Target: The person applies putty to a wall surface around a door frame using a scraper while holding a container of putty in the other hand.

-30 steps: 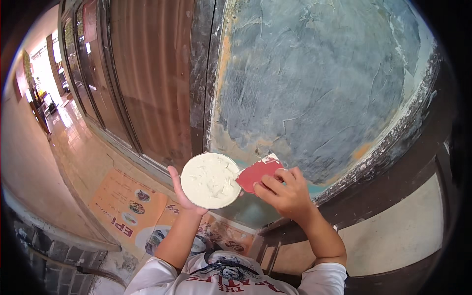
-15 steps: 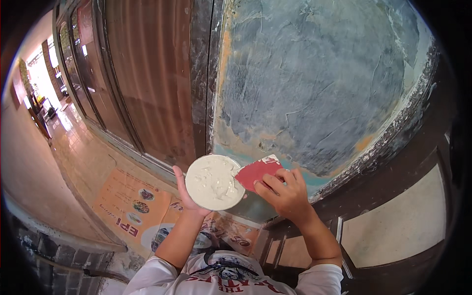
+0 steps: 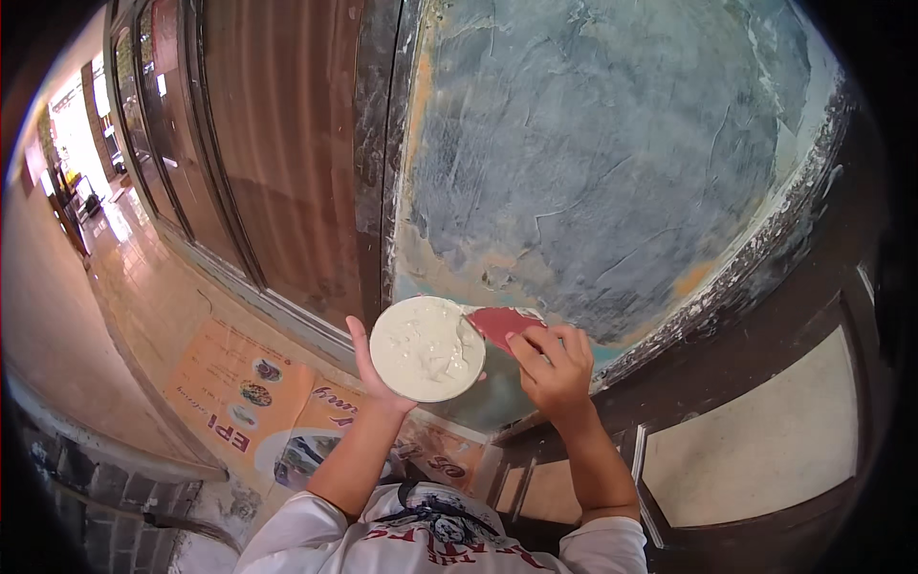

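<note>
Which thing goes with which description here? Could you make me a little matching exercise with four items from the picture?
Things:
1. Red scraper
2. Orange banner
3. Cream paste
4. Wall

Descriptions:
A. Mostly blue-grey, with streaks and orange-tan patches
B. Inside the round container that the left hand supports
C. Held by the right hand
D. Spread out on the floor

Right pairs: 1-C, 2-D, 3-B, 4-A.

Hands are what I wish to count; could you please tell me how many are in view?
2: the left hand holds the container from beneath and is partly hidden by it; the right hand grips the red scraper.
</note>
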A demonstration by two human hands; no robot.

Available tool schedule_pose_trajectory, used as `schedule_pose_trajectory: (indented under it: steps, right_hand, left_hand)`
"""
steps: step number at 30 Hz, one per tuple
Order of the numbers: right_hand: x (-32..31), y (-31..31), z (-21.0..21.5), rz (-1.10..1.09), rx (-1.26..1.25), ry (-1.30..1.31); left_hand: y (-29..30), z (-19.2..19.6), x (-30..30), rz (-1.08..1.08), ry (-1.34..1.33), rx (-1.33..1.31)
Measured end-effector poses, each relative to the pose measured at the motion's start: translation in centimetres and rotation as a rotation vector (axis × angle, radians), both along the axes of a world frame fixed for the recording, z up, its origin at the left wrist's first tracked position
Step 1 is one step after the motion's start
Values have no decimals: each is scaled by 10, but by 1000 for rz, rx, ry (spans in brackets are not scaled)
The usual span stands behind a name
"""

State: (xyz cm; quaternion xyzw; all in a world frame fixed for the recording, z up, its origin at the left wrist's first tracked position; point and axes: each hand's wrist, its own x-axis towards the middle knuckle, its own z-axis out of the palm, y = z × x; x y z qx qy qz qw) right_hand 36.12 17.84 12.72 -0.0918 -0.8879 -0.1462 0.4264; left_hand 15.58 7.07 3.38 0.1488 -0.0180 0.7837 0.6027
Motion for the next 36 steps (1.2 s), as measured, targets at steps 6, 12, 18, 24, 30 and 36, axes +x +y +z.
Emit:
schedule_pose_trajectory:
  steps: [6, 12, 18, 24, 30, 36]
  right_hand:
    - [12, 45, -12, -41, -209, 101]
    - [14, 102, -71, -76, -337, 18]
    - [4, 126, -114, -119, -449, -64]
    - [-7, 136, -121, -201, -481, -115]
    - [-12, 129, -115, -209, -446, -80]
    - [-18, 135, -128, -270, -345, -214]
  left_hand:
    - [14, -34, 20, 124, -23, -25]
    - [7, -56, 40, 248, -133, -21]
    - [-4, -68, 38, 328, -192, -50]
    - [2, -64, 21, 340, -97, 16]
    - [4, -72, 2, 421, -123, -108]
    - [9, -73, -6, 389, -141, -127]
